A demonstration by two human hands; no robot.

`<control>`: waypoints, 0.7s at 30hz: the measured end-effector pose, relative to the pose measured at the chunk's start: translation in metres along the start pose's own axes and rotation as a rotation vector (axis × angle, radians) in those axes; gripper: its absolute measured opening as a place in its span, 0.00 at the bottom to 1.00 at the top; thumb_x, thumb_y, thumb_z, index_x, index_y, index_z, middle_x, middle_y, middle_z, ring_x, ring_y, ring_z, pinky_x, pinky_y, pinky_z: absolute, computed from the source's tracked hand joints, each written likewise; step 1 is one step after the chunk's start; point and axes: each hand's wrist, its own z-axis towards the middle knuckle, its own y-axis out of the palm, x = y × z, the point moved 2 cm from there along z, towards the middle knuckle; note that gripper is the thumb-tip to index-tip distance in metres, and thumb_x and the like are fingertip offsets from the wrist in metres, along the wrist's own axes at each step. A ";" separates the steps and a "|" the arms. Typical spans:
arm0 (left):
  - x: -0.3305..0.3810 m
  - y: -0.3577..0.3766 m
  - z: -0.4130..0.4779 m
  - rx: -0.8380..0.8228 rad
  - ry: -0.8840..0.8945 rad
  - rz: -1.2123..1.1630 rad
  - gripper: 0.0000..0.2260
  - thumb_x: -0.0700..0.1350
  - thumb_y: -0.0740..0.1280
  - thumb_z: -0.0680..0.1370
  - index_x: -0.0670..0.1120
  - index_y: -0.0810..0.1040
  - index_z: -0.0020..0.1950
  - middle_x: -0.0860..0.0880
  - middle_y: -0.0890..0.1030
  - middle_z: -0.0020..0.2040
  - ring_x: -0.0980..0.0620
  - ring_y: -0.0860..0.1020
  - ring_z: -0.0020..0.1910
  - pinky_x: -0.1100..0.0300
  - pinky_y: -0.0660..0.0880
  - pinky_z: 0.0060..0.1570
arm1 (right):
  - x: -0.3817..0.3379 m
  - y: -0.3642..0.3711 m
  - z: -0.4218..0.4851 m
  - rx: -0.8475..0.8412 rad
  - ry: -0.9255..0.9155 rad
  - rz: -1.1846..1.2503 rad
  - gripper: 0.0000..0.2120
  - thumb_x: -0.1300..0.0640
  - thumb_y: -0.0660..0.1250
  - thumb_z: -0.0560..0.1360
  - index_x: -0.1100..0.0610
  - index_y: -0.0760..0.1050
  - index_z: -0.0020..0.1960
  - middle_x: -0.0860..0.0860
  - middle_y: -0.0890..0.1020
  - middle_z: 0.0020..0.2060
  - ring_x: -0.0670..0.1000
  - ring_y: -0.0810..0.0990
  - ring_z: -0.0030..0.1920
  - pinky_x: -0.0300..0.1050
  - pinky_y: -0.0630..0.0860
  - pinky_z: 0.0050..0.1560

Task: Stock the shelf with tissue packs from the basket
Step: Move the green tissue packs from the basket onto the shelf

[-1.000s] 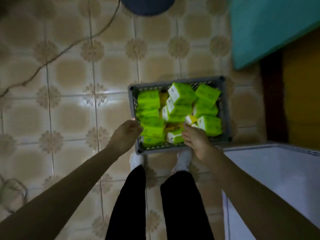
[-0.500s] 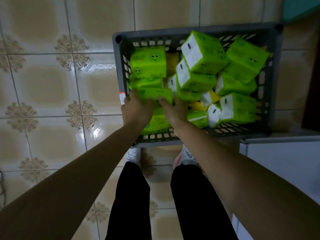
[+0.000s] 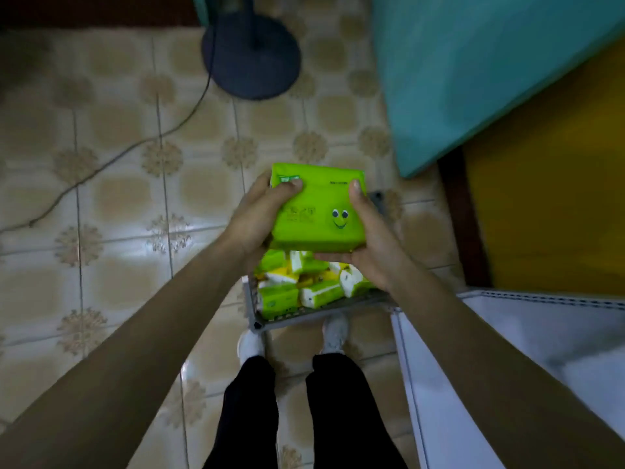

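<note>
A bright green tissue pack (image 3: pixel 318 211) with a smiling face printed on it is held up in the air above the basket. My left hand (image 3: pixel 260 214) grips its left end, thumb on top. My right hand (image 3: pixel 368 242) grips its right end, fingers under the pack. Below them the grey plastic basket (image 3: pixel 287 321) stands on the floor, mostly hidden by the pack and my hands, with several green and white tissue packs (image 3: pixel 304 282) still in it. A white shelf surface (image 3: pixel 541 336) lies at the lower right.
The tiled floor (image 3: pixel 118 198) spreads to the left, crossed by a dark cable (image 3: pixel 135 143). A round dark fan base (image 3: pixel 252 55) stands at the top. A teal panel (image 3: pixel 473 62) and a yellow surface (image 3: pixel 548 211) fill the upper right. My feet (image 3: pixel 291 340) are just behind the basket.
Both hands closed on one green pack in the basket and lifted it up out of it. The view has tilted up from the basket.
</note>
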 end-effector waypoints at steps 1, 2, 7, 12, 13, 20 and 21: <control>0.026 0.012 -0.017 -0.056 0.035 0.009 0.12 0.43 0.62 0.79 0.44 0.73 0.62 0.44 0.82 0.52 0.49 0.82 0.45 0.57 0.80 0.40 | -0.024 0.010 -0.027 -0.027 -0.033 -0.017 0.35 0.35 0.63 0.64 0.48 0.69 0.69 0.53 0.80 0.60 0.54 0.84 0.51 0.54 0.81 0.39; 0.051 0.023 -0.033 -0.109 0.059 0.018 0.11 0.42 0.61 0.79 0.44 0.74 0.60 0.45 0.83 0.49 0.50 0.82 0.43 0.58 0.80 0.39 | -0.045 0.019 -0.051 -0.029 -0.086 -0.031 0.33 0.36 0.64 0.66 0.48 0.69 0.68 0.53 0.80 0.59 0.53 0.84 0.49 0.52 0.80 0.37; 0.152 0.079 -0.104 -0.317 0.221 0.129 0.17 0.48 0.62 0.79 0.45 0.71 0.67 0.46 0.81 0.57 0.49 0.82 0.51 0.51 0.80 0.48 | -0.129 0.051 -0.160 0.136 -0.433 -0.087 0.10 0.50 0.63 0.78 0.48 0.71 0.58 0.52 0.81 0.53 0.54 0.83 0.45 0.52 0.80 0.34; 0.214 0.142 -0.168 -0.509 0.346 0.338 0.27 0.53 0.72 0.68 0.55 0.70 0.66 0.52 0.81 0.59 0.49 0.81 0.55 0.46 0.79 0.49 | -0.187 0.052 -0.262 0.299 -0.664 -0.107 0.14 0.50 0.65 0.77 0.50 0.70 0.61 0.53 0.81 0.53 0.55 0.83 0.46 0.51 0.80 0.34; 0.220 0.157 -0.180 -0.529 0.374 0.340 0.27 0.52 0.73 0.67 0.54 0.71 0.65 0.51 0.81 0.58 0.48 0.82 0.54 0.47 0.79 0.49 | -0.193 0.049 -0.284 0.330 -0.698 -0.101 0.14 0.50 0.65 0.77 0.50 0.70 0.61 0.52 0.81 0.52 0.54 0.83 0.45 0.51 0.80 0.33; 0.222 0.269 -0.259 -0.834 0.443 0.351 0.27 0.50 0.73 0.69 0.52 0.70 0.67 0.50 0.82 0.56 0.52 0.82 0.50 0.53 0.81 0.43 | -0.209 0.000 -0.425 0.551 -0.880 -0.114 0.10 0.48 0.65 0.76 0.47 0.72 0.56 0.50 0.83 0.51 0.53 0.85 0.43 0.52 0.80 0.33; 0.221 0.287 -0.269 -0.882 0.449 0.347 0.28 0.50 0.74 0.69 0.52 0.70 0.67 0.51 0.82 0.56 0.52 0.82 0.49 0.53 0.80 0.44 | -0.211 -0.010 -0.445 0.584 -0.905 -0.118 0.10 0.48 0.65 0.76 0.48 0.72 0.56 0.51 0.83 0.51 0.54 0.85 0.44 0.53 0.80 0.34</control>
